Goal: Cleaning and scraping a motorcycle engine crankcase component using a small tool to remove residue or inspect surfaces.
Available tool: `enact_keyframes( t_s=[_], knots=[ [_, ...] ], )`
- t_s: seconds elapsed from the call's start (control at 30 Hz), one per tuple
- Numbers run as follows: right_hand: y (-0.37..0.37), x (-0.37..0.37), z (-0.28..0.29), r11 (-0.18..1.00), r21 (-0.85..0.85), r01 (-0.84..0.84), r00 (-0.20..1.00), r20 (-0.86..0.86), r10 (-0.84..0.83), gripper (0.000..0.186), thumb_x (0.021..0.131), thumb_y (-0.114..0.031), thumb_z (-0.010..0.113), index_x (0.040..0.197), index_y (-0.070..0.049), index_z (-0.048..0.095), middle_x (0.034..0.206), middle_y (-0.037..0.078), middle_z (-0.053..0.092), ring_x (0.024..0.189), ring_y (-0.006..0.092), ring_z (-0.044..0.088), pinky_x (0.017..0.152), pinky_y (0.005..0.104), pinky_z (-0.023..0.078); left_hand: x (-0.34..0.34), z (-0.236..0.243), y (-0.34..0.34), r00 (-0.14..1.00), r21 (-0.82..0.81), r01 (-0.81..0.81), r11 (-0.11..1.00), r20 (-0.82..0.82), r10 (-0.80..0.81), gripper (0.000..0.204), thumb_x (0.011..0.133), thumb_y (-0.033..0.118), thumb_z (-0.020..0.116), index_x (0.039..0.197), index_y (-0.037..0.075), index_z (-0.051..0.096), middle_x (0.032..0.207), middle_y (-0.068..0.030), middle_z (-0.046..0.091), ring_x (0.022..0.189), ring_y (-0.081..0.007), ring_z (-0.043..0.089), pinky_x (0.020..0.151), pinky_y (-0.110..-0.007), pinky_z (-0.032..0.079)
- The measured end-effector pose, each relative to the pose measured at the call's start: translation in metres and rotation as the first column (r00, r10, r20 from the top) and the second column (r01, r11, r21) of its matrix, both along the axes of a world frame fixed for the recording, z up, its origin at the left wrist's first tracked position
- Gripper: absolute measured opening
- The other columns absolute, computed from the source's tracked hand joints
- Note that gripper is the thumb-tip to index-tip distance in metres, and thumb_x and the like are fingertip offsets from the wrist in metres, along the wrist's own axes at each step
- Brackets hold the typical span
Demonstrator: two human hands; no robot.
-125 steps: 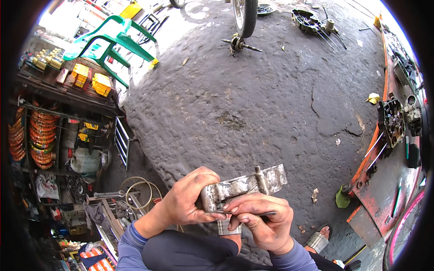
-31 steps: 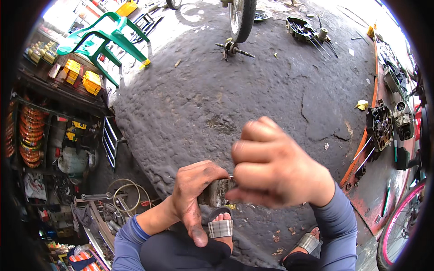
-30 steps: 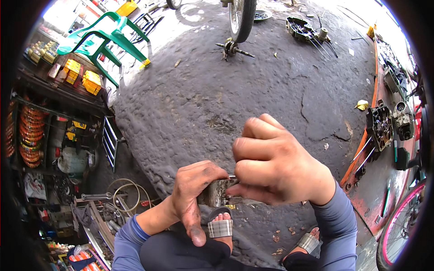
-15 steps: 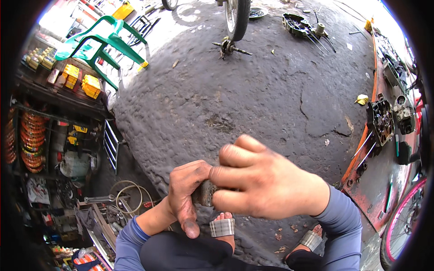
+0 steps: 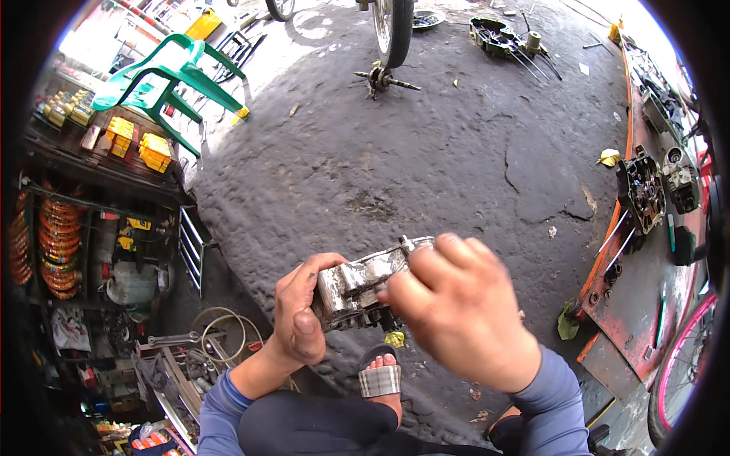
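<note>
A dirty silver cast-metal engine part (image 5: pixel 353 277) is held above the floor near the lower middle. My left hand (image 5: pixel 300 304) grips its left end, thumb bent along the near side. My right hand (image 5: pixel 460 308) is over the right part of it, slightly blurred, with fingers curled against the casting. Whatever those fingers hold is hidden. A short metal post stands up from the casting's top edge. My sandalled left foot (image 5: pixel 380 384) shows below the part.
A crankshaft (image 5: pixel 376 80) lies under a wheel (image 5: pixel 391 45). A crankcase half (image 5: pixel 494 38) lies behind it. Another casing (image 5: pixel 639 194) sits on the orange-edged metal sheet (image 5: pixel 623 319) at right. A green chair (image 5: pixel 163 80), loaded shelves (image 5: pixel 114 175), a hose (image 5: pixel 220 334) and wrenches crowd the left.
The metal part has turned and risen, so more of its casting shows. My right hand has moved from covering it to the right side, still curled. My left hand has shifted slightly up.
</note>
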State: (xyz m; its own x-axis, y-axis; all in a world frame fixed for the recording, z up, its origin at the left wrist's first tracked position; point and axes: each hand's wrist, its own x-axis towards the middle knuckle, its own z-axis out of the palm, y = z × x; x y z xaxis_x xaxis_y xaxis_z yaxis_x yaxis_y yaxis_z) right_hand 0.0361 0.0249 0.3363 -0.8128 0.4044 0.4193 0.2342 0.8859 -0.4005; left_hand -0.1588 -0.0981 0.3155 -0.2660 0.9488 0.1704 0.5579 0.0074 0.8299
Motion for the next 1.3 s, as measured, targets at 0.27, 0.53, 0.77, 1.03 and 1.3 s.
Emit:
enact_keyframes(
  t_s=[0.27, 0.53, 0.77, 1.03, 1.3],
  knots=[
    [-0.034, -0.001, -0.018, 0.965, -0.252, 0.076, 0.973, -0.194, -0.127, 0.026, 0.084, -0.022, 0.083, 0.080, -0.011, 0.060, 0.077, 0.004, 0.055, 0.072, 0.0257, 0.059, 0.062, 0.0404, 0.048, 0.001, 0.001, 0.004, 0.999, -0.019, -0.023, 1.000, 0.028, 0.024, 0.087, 0.107, 0.067, 0.026, 0.118, -0.010, 0.066, 0.113, -0.0185, 0.071, 0.104, -0.0235, 0.068, 0.095, -0.034, 0.052],
    [-0.024, 0.010, -0.015, 0.958, -0.285, 0.030, 0.968, -0.231, -0.099, 0.026, 0.081, -0.017, 0.086, 0.077, -0.010, 0.061, 0.075, 0.004, 0.057, 0.067, 0.0258, 0.058, 0.055, 0.0396, 0.048, -0.001, 0.012, 0.008, 0.971, -0.064, 0.136, 0.989, 0.206, -0.120, 0.042, 0.106, 0.028, 0.063, 0.130, -0.007, 0.066, 0.097, -0.0145, 0.077, 0.089, -0.0140, 0.071, 0.080, -0.030, 0.055],
    [-0.023, 0.002, -0.018, 0.938, -0.348, -0.005, 0.972, -0.223, -0.078, 0.027, 0.084, -0.015, 0.084, 0.077, -0.008, 0.059, 0.070, 0.006, 0.058, 0.063, 0.0276, 0.058, 0.053, 0.0407, 0.046, 0.011, 0.003, 0.017, 0.994, 0.085, 0.013, 0.996, 0.111, -0.022, 0.031, 0.102, 0.021, 0.065, 0.116, -0.006, 0.073, 0.087, -0.0130, 0.076, 0.076, -0.0114, 0.069, 0.070, -0.028, 0.054],
    [-0.055, 0.000, -0.038, 0.554, -0.812, -0.185, 0.913, -0.350, -0.207, 0.018, 0.088, -0.008, 0.084, 0.083, -0.002, 0.067, 0.071, 0.009, 0.066, 0.056, 0.0209, 0.060, 0.051, 0.0337, 0.045, 0.017, -0.003, 0.017, 0.970, 0.037, -0.059, 0.998, 0.237, 0.048, 0.034, 0.106, 0.024, 0.061, 0.118, -0.007, 0.071, 0.082, -0.0054, 0.070, 0.072, -0.0073, 0.058, 0.066, -0.027, 0.050],
    [-0.029, 0.003, -0.041, 0.880, -0.476, -0.003, 0.900, -0.384, -0.205, 0.022, 0.085, -0.011, 0.085, 0.079, -0.005, 0.064, 0.066, 0.007, 0.058, 0.057, 0.0271, 0.054, 0.054, 0.0390, 0.044, 0.021, 0.007, 0.019, 0.905, -0.089, -0.007, 0.996, 0.423, 0.044, 0.042, 0.110, 0.027, 0.055, 0.133, -0.008, 0.064, 0.112, -0.0101, 0.074, 0.098, -0.0114, 0.065, 0.088, -0.028, 0.053]
  ],
)
